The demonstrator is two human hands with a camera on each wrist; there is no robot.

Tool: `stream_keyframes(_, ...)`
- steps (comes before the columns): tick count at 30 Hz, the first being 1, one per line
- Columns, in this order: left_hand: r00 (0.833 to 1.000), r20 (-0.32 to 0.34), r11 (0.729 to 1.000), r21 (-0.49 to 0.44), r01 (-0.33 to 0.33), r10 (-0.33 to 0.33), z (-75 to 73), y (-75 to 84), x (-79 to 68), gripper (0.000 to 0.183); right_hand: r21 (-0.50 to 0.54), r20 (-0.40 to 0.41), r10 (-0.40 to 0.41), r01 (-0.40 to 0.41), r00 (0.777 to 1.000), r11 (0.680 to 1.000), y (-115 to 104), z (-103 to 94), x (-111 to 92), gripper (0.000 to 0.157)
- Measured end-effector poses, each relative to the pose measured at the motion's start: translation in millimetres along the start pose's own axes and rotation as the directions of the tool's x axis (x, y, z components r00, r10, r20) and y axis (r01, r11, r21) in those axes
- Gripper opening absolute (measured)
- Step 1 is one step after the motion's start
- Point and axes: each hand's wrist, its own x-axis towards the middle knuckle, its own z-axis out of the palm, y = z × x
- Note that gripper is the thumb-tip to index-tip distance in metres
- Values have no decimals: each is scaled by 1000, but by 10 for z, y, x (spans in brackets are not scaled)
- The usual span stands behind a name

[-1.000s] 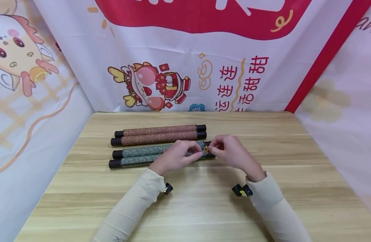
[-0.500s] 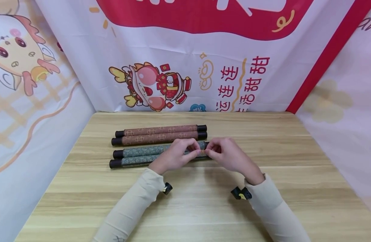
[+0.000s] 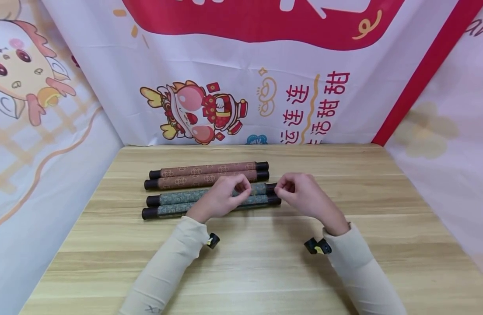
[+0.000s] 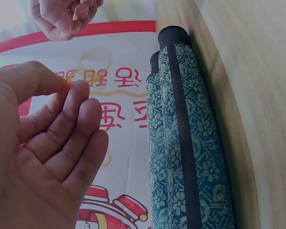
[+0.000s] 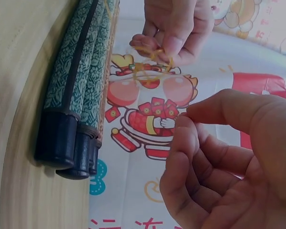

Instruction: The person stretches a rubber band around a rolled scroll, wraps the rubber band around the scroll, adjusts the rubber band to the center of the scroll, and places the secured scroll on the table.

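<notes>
Head view: the left hand (image 3: 222, 199) is held over the green rolls (image 3: 178, 208), its curled thumb and forefinger pinching a thin yellow loop (image 5: 148, 75), which dangles from the fingertips in the right wrist view. The right hand (image 3: 300, 194) is closed, thumb against fingertip, by the dark caps at the right ends of the green rolls. The left wrist view shows a gap between the left fingers and the green cloth, and the two hands stand apart, with the cap ends visible between them.

The green rolls lie side by side, roughly parallel to the back edge of the desk (image 3: 265, 271); the brown rolls (image 3: 204, 174) lie just behind them, leaving a strip of wood before the white hanging cloth (image 3: 233, 72). Wider room runs from the caps to the desk's right edge, and a deep stretch of wood lies in front, between the forearms.
</notes>
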Motion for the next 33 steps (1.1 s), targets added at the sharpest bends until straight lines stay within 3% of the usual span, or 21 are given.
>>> stream_keyframes(6, 1000, 27, 1000, -18, 12, -12, 22, 31, 9, 6, 6, 24, -27, 27, 999, 1000, -40, 45, 7, 12)
stream_keyframes(23, 998, 54, 999, -41, -35, 37, 78, 189, 18, 6, -11, 107, -82, 84, 991, 996, -100, 216, 17, 16)
stream_keyframes(28, 999, 18, 999, -19, -32, 32, -34, 148, -4, 6, -33, 78, -39, 42, 996, 999, -37, 139, 21, 15)
stream_keyframes(33, 998, -48, 999, -18, 30, -31, -220, 29, -61, 4, -71, -13, 52, -52, 999, 996, 76, -7, 37, 15)
